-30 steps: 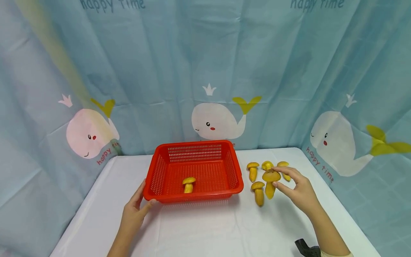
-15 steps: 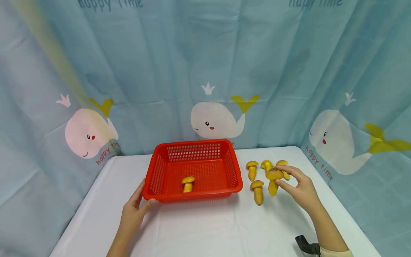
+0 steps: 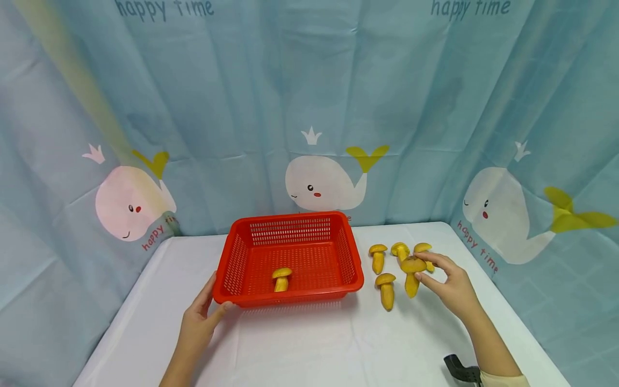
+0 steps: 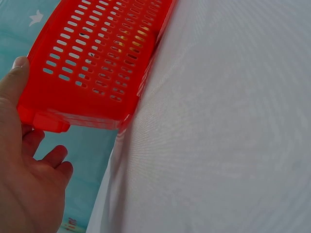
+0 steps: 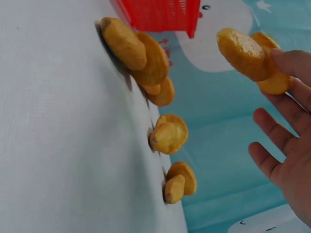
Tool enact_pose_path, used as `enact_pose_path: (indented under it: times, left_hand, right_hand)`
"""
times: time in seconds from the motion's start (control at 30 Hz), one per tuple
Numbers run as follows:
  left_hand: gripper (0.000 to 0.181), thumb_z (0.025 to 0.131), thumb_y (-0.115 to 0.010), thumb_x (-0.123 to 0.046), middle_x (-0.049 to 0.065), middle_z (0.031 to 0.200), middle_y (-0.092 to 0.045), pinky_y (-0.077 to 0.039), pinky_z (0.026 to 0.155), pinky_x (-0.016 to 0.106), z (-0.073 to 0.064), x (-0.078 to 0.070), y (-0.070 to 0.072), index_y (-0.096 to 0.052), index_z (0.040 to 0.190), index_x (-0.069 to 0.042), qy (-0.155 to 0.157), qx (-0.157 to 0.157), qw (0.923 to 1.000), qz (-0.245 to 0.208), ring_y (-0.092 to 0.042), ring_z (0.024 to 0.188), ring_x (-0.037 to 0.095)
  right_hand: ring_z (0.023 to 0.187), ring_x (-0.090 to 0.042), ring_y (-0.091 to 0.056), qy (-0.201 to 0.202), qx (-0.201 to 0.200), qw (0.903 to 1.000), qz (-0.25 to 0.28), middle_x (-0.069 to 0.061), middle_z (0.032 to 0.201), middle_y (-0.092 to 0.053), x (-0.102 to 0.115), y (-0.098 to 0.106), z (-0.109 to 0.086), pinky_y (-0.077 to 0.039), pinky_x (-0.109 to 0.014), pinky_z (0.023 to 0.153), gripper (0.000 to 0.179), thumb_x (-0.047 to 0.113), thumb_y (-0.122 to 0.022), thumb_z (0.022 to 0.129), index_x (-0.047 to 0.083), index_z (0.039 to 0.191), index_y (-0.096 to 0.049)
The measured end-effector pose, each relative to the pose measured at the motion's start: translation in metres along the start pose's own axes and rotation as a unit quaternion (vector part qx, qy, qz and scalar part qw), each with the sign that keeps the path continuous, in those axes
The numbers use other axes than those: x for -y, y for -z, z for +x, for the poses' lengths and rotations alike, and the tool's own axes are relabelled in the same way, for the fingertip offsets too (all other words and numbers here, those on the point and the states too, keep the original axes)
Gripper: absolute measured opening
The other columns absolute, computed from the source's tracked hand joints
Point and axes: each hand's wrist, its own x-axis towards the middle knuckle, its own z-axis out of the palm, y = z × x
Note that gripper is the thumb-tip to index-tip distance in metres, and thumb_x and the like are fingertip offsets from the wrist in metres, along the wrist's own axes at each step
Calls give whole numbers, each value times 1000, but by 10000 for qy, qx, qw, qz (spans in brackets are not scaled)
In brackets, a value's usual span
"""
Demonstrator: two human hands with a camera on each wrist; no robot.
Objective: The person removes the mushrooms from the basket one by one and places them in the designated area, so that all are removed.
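A red plastic basket (image 3: 300,296) with slotted walls stands at the table's middle, one yellow-brown mushroom (image 3: 281,273) lying inside near its front. My left hand (image 3: 195,328) grips the basket's front left corner; in the left wrist view its thumb (image 4: 18,73) lies on the rim and the other fingers are beyond. To the right, my right hand (image 3: 454,285) pinches another mushroom (image 3: 413,265) by its cap between thumb and fingers. The right wrist view shows that mushroom (image 5: 245,53) held off the table, stem pointing away from the palm.
Several more mushrooms lie right of the basket: one nearest the front (image 3: 386,290), others behind it, such as the one beside the basket (image 3: 378,258). They rest on a white-covered table (image 3: 300,344). A blue whale-print curtain (image 3: 232,134) encloses the back and sides.
Over the first half second my right hand shifts slightly right with its mushroom, then stays nearly still. My left hand keeps its grip on the basket, and the head view drifts a little.
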Motion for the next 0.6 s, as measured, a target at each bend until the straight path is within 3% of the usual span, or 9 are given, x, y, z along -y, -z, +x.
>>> enact_pose_path:
  times: [0.2,0.43,0.6]
  left_hand:
    - [81,93,-77,-19,-3,164,-37,-31,104,0,-3,-3,1,-34,161,-32,-70,10,9999,-93,-32,144,-11]
    - [80,94,-76,-19,-5,165,-37,-31,104,0,-3,-5,-1,-34,160,-33,-19,-3,10000,-82,-31,144,-12]
    - [81,93,-77,-16,-2,164,-37,-31,105,0,0,-3,-1,-35,161,-29,-138,-48,9999,-65,-32,143,-12]
  right_hand:
    - [116,-2,-51,-178,119,9997,-112,-2,136,-65,-11,-3,-1,-41,-15,93,43,29,-79,92,25,133,-67]
    - [112,6,-48,-225,146,9996,-124,-3,133,-66,-21,-6,0,-43,-17,91,44,30,-80,92,23,134,-67]
    - [114,-14,-55,-327,206,9992,-136,-5,131,-67,-27,-9,2,-43,-16,91,45,31,-79,92,21,133,-67]
